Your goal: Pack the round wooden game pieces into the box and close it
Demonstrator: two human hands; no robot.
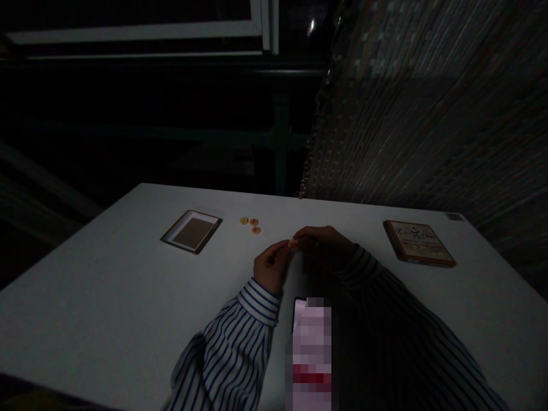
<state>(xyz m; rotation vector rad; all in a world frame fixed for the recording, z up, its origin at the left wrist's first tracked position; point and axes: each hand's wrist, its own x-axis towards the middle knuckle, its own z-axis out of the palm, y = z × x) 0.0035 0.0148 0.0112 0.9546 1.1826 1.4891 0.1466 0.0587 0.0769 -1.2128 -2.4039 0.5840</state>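
Between the fingertips of both hands is a small round Chinese chess piece [293,244], pale with a red mark. My left hand [269,268] pinches it from the left, and my right hand [329,244] from the right. Beyond them on the table lie a few similar pieces: one plain-looking piece [244,221] and two with red marks, a rear piece [254,222] and a front piece [256,230]. Under my right hand, deep shadow hides what may be there.
On the white table [128,297], a shallow open box part [196,251] lies at left. A flat box with a printed face [422,242] is at right. A phone [299,311], partly pixelated, sits near me. Behind the table hangs a bead-like curtain [385,114].
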